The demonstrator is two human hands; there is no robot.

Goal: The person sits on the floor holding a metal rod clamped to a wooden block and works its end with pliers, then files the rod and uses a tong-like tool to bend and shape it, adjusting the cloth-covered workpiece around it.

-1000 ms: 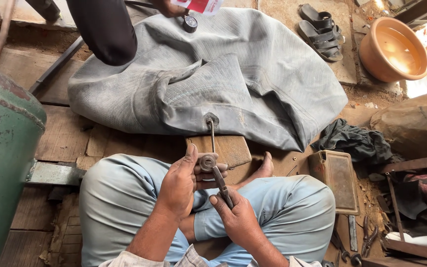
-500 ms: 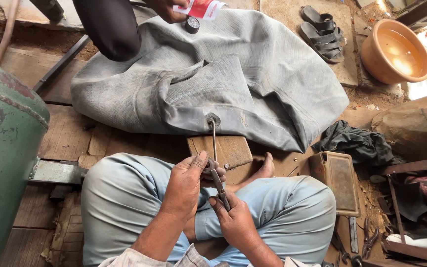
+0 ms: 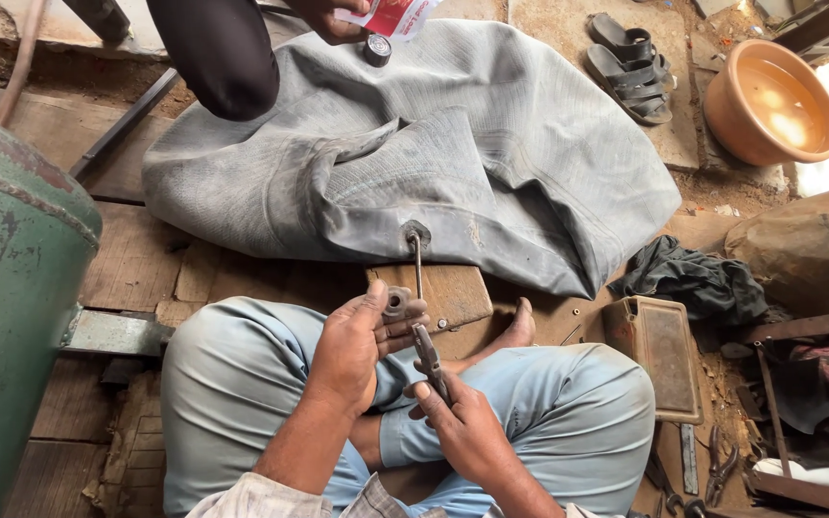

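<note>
Person seated cross-legged on the worn wooden plank floor, pale blue trousers, bare foot showing between the knees.

Left hand: fingers curled and pinching a small round grey metal nut or collar between thumb and forefinger, held just at the lower end of the thin metal valve stem. Whether the nut is threaded on the stem — cannot tell.

Right hand: fingers wrapped closed around the handles of a pair of dark metal pliers, whose nose points up toward the nut and ends just beside it.

The valve stem rises from a round grey patch on the large, limp, grey rubber inner tube, which lies folded flat on the floor just ahead of the knees. A small brown wooden block sits under the stem.

At the far edge of the tube a second person's dark sleeve and hand — the hand holds a red-and-white tube over a small round dark cap resting on the rubber.

Surroundings: green painted metal drum at left; pair of dark sandals and orange clay bowl at far right; crumpled dark cloth and a rusty rectangular metal tray near the right knee
</note>
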